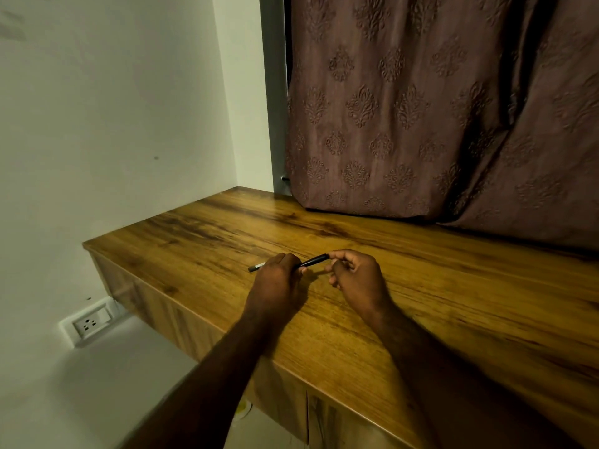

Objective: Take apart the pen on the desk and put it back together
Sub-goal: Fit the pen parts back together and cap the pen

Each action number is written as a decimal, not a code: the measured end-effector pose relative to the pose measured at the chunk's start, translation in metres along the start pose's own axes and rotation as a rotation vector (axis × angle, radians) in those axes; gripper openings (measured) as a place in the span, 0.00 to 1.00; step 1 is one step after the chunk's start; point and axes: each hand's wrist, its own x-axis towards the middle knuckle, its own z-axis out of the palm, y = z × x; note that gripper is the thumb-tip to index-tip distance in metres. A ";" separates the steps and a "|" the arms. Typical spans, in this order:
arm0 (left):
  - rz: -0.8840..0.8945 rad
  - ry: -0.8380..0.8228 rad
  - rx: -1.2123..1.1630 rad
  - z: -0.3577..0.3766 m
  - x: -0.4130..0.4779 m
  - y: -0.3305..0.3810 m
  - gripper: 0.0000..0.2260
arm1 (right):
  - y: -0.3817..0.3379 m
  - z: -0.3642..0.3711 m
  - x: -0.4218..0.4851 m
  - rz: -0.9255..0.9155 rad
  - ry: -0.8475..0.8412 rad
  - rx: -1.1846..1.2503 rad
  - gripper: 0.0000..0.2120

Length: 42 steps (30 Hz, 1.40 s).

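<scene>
Black pen (pixel 312 260), one: left hand (pixel 275 281) curled round barrel, right hand (pixel 356 277) in pinch at end.

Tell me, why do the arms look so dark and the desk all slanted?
Head view: dim, yellowish light leaves the arms dark; the wide lens slants the desk and stretches its edges; the pen between the left hand and right hand looks fairly sharp.

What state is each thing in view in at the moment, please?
Pen: held in both hands, looks assembled.
Left hand: grips the pen's middle.
Right hand: pinches the pen's right end.
Curtain: drawn shut, hem reaching the desk.
Wall socket: nothing plugged in.
</scene>
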 end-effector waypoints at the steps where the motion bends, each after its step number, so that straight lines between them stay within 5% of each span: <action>1: -0.013 0.002 -0.003 0.000 0.000 0.000 0.10 | -0.001 0.000 0.000 -0.006 -0.003 -0.023 0.11; 10: -0.015 -0.003 0.043 0.003 0.001 -0.002 0.07 | 0.005 -0.009 0.005 -0.045 -0.013 -0.087 0.15; 17: -0.021 -0.052 0.058 0.003 0.004 -0.008 0.08 | 0.028 -0.043 0.029 0.033 0.258 -0.417 0.04; 27: 0.031 -0.037 0.133 0.004 0.004 -0.006 0.10 | 0.024 -0.031 0.026 -0.029 0.017 -0.832 0.09; 42: -0.019 -0.052 0.092 -0.001 0.002 -0.002 0.10 | 0.030 -0.031 0.027 -0.018 0.029 -0.696 0.05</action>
